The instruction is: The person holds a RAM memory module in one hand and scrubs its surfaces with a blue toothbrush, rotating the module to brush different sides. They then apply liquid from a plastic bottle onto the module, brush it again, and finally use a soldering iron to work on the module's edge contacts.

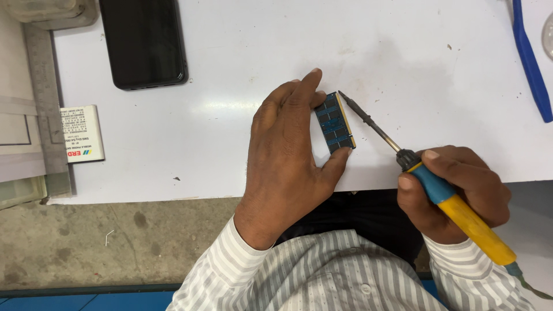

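My left hand [288, 155] rests on the white table [230, 115] and pinches a small blue memory module [335, 122] between thumb and fingertips, holding it flat. My right hand [455, 193] grips a soldering iron [443, 196] with a blue and yellow handle. Its dark metal tip points up-left and touches the gold-edged top right corner of the module.
A black phone [144, 43] lies face down at the back left. A white labelled box [82, 133] and a metal ruler [49, 103] sit at the left edge. A blue plastic pry tool [533, 63] lies at the far right. The grey floor shows below the table edge.
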The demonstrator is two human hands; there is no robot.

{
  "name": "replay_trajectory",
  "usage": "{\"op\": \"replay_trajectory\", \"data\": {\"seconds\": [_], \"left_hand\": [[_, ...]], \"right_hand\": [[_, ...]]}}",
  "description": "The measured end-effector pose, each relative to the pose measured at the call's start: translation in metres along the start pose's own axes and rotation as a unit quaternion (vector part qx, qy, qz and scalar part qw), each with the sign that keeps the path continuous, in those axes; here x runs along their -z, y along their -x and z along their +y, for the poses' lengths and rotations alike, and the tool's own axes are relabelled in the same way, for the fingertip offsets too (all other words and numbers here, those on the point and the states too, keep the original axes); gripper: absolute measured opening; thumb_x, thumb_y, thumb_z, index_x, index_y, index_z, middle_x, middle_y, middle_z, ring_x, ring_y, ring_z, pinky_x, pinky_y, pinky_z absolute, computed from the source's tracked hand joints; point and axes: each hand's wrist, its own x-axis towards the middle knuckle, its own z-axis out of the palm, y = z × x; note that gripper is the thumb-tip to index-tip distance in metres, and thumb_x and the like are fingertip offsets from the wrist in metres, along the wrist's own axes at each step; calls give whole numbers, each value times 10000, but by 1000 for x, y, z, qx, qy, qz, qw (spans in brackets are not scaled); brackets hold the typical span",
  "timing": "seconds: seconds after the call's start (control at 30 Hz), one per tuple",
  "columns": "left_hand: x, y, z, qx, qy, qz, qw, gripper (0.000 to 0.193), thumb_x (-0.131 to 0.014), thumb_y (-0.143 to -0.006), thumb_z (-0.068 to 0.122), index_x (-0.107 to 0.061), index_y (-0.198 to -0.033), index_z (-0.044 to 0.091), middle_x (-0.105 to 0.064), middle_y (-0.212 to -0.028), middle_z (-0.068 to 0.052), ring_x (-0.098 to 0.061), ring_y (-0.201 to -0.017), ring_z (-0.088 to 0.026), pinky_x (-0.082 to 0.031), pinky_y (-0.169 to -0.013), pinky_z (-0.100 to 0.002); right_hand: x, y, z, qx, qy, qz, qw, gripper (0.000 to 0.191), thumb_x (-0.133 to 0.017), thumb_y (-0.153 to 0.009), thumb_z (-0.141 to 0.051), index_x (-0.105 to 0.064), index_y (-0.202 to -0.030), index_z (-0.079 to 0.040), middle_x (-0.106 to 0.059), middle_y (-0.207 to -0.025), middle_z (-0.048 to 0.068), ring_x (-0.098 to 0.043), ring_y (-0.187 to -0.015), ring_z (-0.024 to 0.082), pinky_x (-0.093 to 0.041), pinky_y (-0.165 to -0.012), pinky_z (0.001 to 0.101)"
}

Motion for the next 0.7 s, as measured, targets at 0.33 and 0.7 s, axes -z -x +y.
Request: {"op": "replay_trajectory", "data": {"seconds": [0.33,0.7], "left_hand": [[-1,1,-1,-3,-13,4,1000,937,-913,-802,207,-360,-1526,-12,-662,-1279,-147,-476,-1424,-368,-380,-1193,-529],[0,3,1,-13,-22,6,1000,924,-884,-810,190,-338,-1530,-3,-667,-1313,-135,-472,-1415,-374,-370,-1189,-532]], "right_hand": [[0,4,1,4,7,15,1000,317,-809,-1038,-147,-574,-1182,9,-703,-984,192,-749,-827,184,-612,-700,241],[1,-2,0,21,-6,-11,1000,325,-802,-1004,-153,-591,-1194,3,-710,-938,182,-752,-810,196,-611,-692,251]]}}
